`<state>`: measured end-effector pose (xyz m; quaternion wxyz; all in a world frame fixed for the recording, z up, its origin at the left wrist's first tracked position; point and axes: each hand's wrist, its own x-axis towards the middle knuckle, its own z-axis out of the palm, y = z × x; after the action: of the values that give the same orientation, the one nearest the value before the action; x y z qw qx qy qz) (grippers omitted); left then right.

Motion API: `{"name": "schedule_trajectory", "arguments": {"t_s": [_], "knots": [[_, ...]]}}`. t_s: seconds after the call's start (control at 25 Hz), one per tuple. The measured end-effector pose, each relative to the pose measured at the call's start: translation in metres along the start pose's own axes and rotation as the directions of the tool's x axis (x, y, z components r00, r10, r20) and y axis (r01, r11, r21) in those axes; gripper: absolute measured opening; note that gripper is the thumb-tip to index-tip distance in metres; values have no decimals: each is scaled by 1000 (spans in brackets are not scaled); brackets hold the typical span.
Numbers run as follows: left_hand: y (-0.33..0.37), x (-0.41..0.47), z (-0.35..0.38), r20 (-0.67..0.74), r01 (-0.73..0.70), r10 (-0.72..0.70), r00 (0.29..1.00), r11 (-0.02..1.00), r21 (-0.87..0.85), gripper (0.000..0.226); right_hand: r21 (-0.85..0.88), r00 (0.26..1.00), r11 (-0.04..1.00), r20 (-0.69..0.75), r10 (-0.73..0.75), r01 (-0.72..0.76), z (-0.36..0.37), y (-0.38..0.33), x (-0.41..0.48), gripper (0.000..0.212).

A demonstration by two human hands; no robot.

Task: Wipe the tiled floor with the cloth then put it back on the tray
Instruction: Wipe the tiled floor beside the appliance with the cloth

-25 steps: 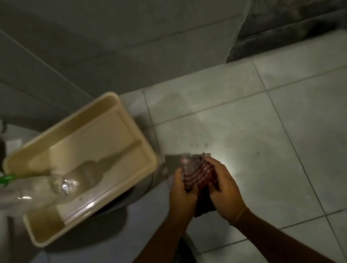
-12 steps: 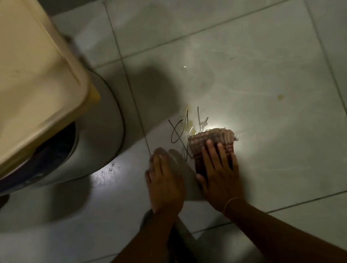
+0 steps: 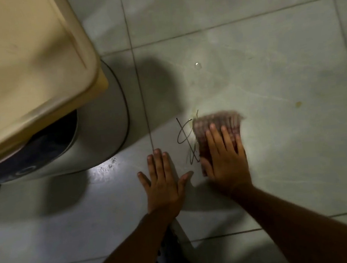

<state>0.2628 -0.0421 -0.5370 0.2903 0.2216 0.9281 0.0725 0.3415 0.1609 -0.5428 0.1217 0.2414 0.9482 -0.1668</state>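
Cloth [image 3: 217,124] shifted right, 1 scribble [image 3: 184,134].

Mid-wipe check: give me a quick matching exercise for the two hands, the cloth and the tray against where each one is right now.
Things:
1. left hand
2. right hand
3. cloth
4. tray

Places or states:
A. raised at upper left, on top of a rounded grey container
B. flat on the bare floor tile, fingers spread, holding nothing
C. pressed down on top of the cloth
D. on the tile beside a black scribble mark, blurred by motion

Pairs: 1-B, 2-C, 3-D, 4-A
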Motion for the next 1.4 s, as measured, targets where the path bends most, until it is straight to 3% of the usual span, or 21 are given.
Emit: {"name": "schedule_trajectory", "arguments": {"t_s": [0.2,0.48,0.8,0.96,1.08,1.16,1.28,1.4], "knots": [[-6,-2,0,-28,-48,46,999,993,-104,94,-32,995,995,44,-92,93,35,-22,-104,86],[-10,2,5,-106,-73,49,993,969,-234,90,37,984,984,29,-178,177,24,-67,9,76],[-7,0,5,-91,-51,41,995,993,-105,100,-88,986,985,89,-143,151,17,32,-117,81],[-8,0,5,-59,-47,41,997,993,-109,104,-118,998,991,38,-56,60,-22,62,-5,86],[-7,0,5,-53,-33,28,998,995,-91,105,-110,998,994,-55,-17,11,-33,22,86,85],[-6,0,5,-49,-32,28,998,996,-84,104,-99,995,995,-91,-33,24,-23,-17,100,84],[-8,0,4,-63,-48,40,997,990,-135,103,-64,988,988,-54,-147,143,8,-42,51,82],[-8,-1,3,-71,-61,50,996,985,-159,103,-59,958,957,31,-284,286,34,-20,-42,79]]}}
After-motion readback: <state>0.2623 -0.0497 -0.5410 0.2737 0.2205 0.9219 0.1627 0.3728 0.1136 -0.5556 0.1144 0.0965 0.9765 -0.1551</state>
